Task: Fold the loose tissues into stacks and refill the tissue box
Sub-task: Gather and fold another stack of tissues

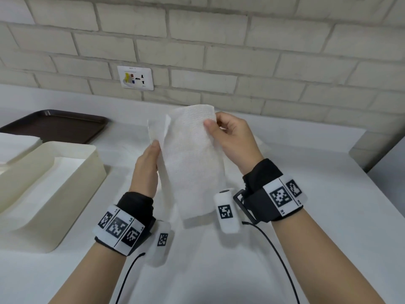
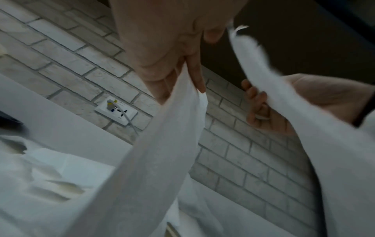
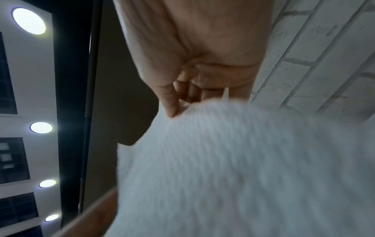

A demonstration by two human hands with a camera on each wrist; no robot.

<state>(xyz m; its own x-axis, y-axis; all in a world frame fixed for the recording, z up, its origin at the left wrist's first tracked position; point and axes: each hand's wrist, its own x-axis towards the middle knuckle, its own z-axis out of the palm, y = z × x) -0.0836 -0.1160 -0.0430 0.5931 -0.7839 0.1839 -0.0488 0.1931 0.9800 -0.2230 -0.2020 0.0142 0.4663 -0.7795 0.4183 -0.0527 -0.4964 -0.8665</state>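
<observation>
A white embossed tissue point(image 1: 192, 163) hangs upright above the white counter, held by both hands. My left hand point(image 1: 151, 154) pinches its left edge between thumb and fingers; the left wrist view shows the tissue point(image 2: 162, 144) running down from those fingers point(image 2: 194, 75). My right hand point(image 1: 221, 132) pinches the upper right corner, thumb on the front face. In the right wrist view the tissue point(image 3: 243, 168) fills the lower frame, blurred. The cream tissue box point(image 1: 50, 189) lies open at the left with white tissue inside.
A dark brown tray point(image 1: 54, 126) sits at the back left, with a stack of white tissues point(image 1: 17, 145) in front of it. A wall socket point(image 1: 135, 77) is on the brick wall. More loose tissue point(image 1: 258, 143) lies on the counter behind the right hand.
</observation>
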